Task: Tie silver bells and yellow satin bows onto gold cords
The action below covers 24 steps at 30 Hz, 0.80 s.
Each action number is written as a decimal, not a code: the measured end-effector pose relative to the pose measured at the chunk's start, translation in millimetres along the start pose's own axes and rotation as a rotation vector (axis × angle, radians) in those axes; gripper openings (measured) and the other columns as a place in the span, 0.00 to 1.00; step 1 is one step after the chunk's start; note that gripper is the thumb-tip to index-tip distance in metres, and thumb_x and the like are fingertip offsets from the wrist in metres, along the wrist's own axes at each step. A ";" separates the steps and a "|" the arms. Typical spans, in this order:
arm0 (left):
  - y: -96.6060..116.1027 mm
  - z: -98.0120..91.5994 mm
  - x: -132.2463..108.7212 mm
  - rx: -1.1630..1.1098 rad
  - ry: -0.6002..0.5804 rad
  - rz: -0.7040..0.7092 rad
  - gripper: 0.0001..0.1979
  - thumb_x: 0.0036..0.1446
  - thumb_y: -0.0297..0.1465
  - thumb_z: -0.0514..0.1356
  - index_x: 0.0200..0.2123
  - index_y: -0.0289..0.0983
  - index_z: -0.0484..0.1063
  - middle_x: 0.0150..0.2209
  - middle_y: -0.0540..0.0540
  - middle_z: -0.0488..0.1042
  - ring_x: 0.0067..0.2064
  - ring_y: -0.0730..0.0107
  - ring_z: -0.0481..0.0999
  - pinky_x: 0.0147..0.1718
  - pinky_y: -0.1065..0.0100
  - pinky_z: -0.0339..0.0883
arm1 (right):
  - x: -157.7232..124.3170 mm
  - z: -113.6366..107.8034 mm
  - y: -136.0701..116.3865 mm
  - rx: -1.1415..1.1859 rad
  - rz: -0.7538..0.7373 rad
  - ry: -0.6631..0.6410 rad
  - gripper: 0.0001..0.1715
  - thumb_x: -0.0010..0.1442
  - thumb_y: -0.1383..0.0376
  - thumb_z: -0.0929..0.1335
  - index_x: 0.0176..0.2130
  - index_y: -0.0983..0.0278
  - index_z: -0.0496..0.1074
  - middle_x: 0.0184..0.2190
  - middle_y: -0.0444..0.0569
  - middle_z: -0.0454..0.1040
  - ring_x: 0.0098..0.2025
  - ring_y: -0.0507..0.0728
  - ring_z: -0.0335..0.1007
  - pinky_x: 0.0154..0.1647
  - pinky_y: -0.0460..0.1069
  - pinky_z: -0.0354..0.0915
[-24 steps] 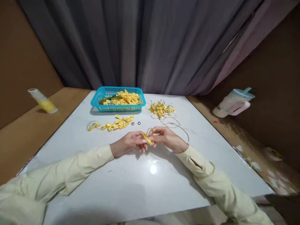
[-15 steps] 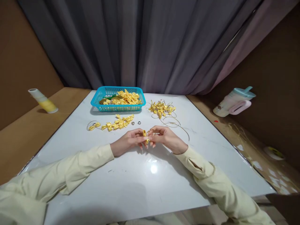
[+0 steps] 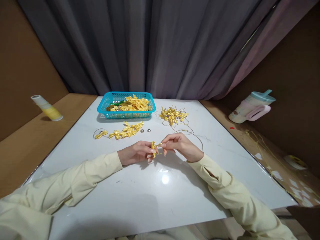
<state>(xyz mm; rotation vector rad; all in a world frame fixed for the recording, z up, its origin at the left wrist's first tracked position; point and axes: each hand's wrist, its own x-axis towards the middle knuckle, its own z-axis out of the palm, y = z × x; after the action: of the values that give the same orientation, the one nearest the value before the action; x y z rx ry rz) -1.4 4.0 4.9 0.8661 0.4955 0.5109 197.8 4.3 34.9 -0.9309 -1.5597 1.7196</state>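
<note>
My left hand [image 3: 137, 152] pinches a small yellow ribbon bow [image 3: 153, 149] upright over the middle of the white table. To its right, my right hand [image 3: 182, 146] has its fingertips closed on a thin gold cord [image 3: 159, 144] that runs to the bow. How the cord joins the bow is too small to make out. Beyond my left hand lie loose yellow bows [image 3: 127, 130] in a row, with two small silver bells or beads [image 3: 145, 130] at their right end. One more bow [image 3: 101, 134] with a loop of cord sits at the row's left.
A blue basket [image 3: 126, 116] of yellow bows stands at the back. Right of it is a heap of bows with gold cords [image 3: 173, 115]. A spool of yellow ribbon [image 3: 47, 108] stands left, a lidded cup [image 3: 252, 106] right. White scraps and cord lie on the right side board.
My hands have drawn slightly apart, the right one moving right with the cord. The bow has turned upright in my left fingers, and a stretch of cord now shows between the hands.
</note>
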 end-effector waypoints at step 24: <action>-2.4 -9.7 4.7 -0.030 0.203 0.183 0.06 0.49 0.28 0.64 0.31 0.30 0.77 0.29 0.45 0.71 0.30 0.75 0.68 0.32 0.73 0.62 | 3.8 -7.3 3.4 0.284 0.215 -0.006 0.10 0.46 0.69 0.73 0.33 0.70 0.77 0.30 0.53 0.78 0.33 0.53 0.75 0.28 0.42 0.68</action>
<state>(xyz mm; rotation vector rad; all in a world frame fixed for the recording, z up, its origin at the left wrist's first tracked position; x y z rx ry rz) -3.0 11.2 -3.3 0.8395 0.5949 0.7774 201.8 11.1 30.8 -0.9737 -1.2114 2.0304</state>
